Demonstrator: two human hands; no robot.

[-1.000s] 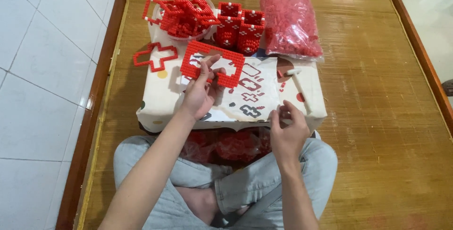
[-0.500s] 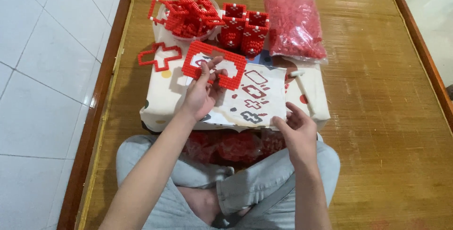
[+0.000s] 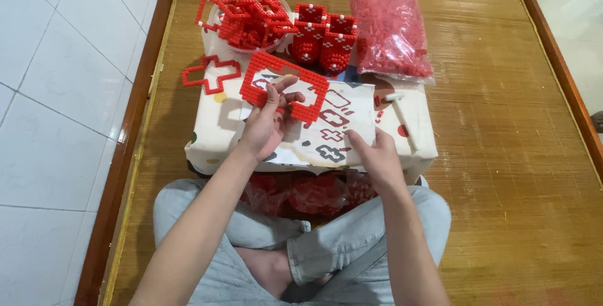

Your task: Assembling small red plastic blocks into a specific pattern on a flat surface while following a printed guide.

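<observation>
The left hand (image 3: 267, 127) is pinching a flat red frame of plastic building bricks (image 3: 286, 86), its fingers (image 3: 276, 92) closing on the frame's lower edge, lifting it over the white paper-covered box (image 3: 207, 142). The right hand (image 3: 377, 155) is resting on the printed sheet (image 3: 339, 124), fingers loosely curled, holding nothing I can see

left hand (image 3: 267, 124) fingers pinched, right hand (image 3: 375, 153) lowered flat

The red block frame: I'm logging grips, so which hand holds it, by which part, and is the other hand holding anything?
The left hand holds the red block frame by its lower edge, thumb through the opening. The right hand rests on the instruction sheet, holding nothing visible.
</observation>
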